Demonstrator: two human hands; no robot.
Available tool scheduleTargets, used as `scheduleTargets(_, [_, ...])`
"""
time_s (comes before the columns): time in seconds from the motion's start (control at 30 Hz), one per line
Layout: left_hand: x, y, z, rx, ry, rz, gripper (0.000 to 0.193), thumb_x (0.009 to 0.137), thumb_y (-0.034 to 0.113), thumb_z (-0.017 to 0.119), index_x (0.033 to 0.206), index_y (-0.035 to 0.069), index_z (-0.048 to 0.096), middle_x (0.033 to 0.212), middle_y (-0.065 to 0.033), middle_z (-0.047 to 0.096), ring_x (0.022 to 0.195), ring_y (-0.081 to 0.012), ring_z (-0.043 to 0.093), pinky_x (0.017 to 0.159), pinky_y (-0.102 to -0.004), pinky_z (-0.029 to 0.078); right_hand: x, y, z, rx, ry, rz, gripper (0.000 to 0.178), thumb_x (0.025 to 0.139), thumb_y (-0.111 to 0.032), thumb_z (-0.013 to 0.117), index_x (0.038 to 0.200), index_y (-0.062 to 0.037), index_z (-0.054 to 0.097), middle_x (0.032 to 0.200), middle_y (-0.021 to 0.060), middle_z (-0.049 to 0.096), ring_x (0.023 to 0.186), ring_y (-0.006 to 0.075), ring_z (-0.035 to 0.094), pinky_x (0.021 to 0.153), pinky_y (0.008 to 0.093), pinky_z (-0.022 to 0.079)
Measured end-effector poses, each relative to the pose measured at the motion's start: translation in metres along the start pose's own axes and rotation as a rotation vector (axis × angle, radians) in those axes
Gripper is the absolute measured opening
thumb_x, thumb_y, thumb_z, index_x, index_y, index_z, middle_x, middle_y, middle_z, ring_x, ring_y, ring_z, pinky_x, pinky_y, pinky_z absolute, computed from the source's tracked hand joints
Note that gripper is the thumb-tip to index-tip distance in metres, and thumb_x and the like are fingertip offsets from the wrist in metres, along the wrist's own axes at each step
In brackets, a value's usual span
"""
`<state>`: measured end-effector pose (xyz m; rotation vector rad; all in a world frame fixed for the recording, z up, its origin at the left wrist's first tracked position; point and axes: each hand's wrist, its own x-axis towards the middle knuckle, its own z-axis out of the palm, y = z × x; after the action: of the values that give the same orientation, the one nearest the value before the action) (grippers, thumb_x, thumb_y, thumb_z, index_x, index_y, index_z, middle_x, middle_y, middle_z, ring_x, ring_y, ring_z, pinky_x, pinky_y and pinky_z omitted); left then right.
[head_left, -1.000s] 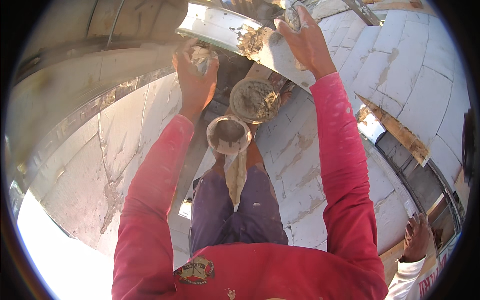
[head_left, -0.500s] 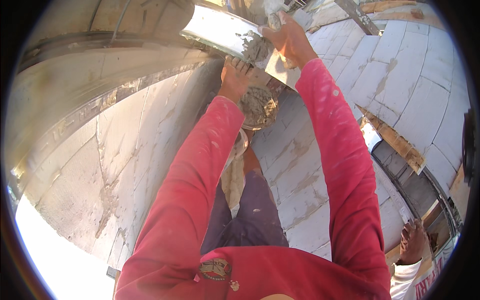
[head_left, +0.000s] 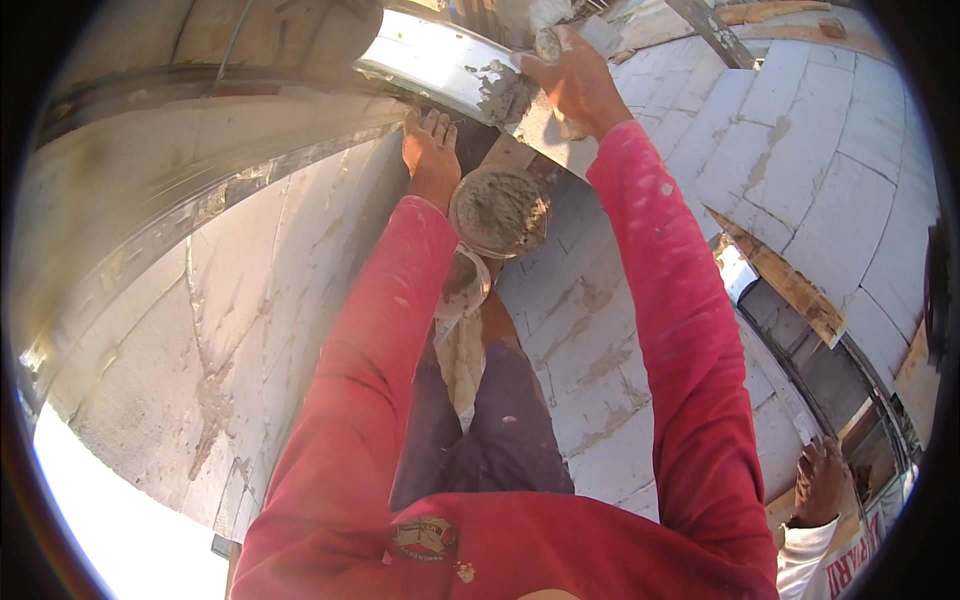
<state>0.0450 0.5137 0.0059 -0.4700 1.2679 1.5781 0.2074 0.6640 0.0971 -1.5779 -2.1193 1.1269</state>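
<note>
My right hand (head_left: 578,85) is closed round a mortar-caked tool with a rounded grey end (head_left: 547,44); its working part is mostly hidden. It is over the end of a bright white ledge (head_left: 425,50), beside a lump of wet grey mortar (head_left: 503,95). My left hand (head_left: 432,150) has its fingers stretched out, just under the ledge's near edge by the left wall; nothing shows in it. Whether the fingertips touch is unclear. Below and between my hands stands a round bucket of grey mortar (head_left: 500,212). A paler, translucent bucket (head_left: 463,285) stands nearer, by my legs.
A pale block wall (head_left: 300,260) rises on my left, another block wall (head_left: 590,400) on my right. A rough wooden plank (head_left: 785,280) juts out at right, near an opening. Another person's hand (head_left: 822,482) in a white sleeve is at lower right.
My left hand has moved left, away from the mortar, and its fingers have straightened. The mortar bucket shows more fully. My right hand has shifted only slightly.
</note>
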Motion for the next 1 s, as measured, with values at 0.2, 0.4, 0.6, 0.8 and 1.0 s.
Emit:
scheduleTargets(0.2, [-0.034, 0.069, 0.029, 0.186, -0.13, 0.257, 0.096, 0.096, 0.037, 0.072, 0.165, 0.01, 0.009, 0.162, -0.0182, 0.031, 0.148, -0.0333, 0.036, 0.119, -0.0512, 0.038, 0.015, 0.029, 0.022, 0.213, 0.045, 0.05, 0.083, 0.09, -0.041, 0.077, 0.145, 0.0116, 0.045, 0.122, 0.0332, 0.067, 0.12, 0.0409, 0.065, 0.103, 0.0439, 0.051])
scheduleTargets(0.4, [-0.02, 0.075, 0.032, 0.433, -0.188, 0.287, 0.108, 0.09, 0.02, 0.081, 0.165, 0.01, 0.003, 0.154, -0.0165, 0.042, 0.14, -0.0294, 0.046, 0.113, -0.0504, 0.044, -0.006, -0.007, -0.012, -0.056, 0.113, -0.011, 0.068, 0.096, -0.04, 0.067, 0.138, 0.0118, 0.051, 0.114, 0.0284, 0.07, 0.107, 0.0394, 0.069, 0.093, 0.0433, 0.054])
scheduleTargets(0.6, [-0.023, 0.079, 0.03, 0.416, -0.225, 0.269, 0.109, 0.088, 0.019, 0.082, 0.164, 0.006, 0.004, 0.157, -0.0178, 0.036, 0.143, -0.031, 0.042, 0.116, -0.0512, 0.04, -0.11, -0.075, -0.063, 0.545, 0.131, 0.309, 0.044, 0.103, -0.036, 0.055, 0.123, 0.0032, 0.062, 0.082, 0.0078, 0.062, 0.071, 0.0161, 0.063, 0.065, 0.0336, 0.052])
scheduleTargets(0.8, [-0.027, 0.082, 0.032, 0.384, -0.239, 0.237, 0.114, 0.087, 0.016, 0.082, 0.162, -0.002, -0.001, 0.166, -0.0222, 0.018, 0.15, -0.0349, 0.03, 0.122, -0.0536, 0.032, -0.232, -0.102, -0.02, 0.879, -0.08, 0.627, 0.036, 0.111, -0.033, 0.044, 0.124, -0.0028, 0.059, 0.079, 0.002, 0.057, 0.056, 0.0088, 0.054, 0.048, 0.0266, 0.047])
scheduleTargets(1.0, [-0.019, 0.079, 0.028, 0.387, -0.255, 0.23, 0.113, 0.088, 0.018, 0.081, 0.163, 0.0, -0.002, 0.167, -0.0213, 0.016, 0.151, -0.0355, 0.03, 0.122, -0.053, 0.033, -0.224, -0.112, 0.011, 0.845, -0.069, 0.613, 0.032, 0.11, -0.029, 0.044, 0.114, -0.0005, 0.058, 0.076, 0.0031, 0.057, 0.053, 0.0091, 0.055, 0.046, 0.0277, 0.048])
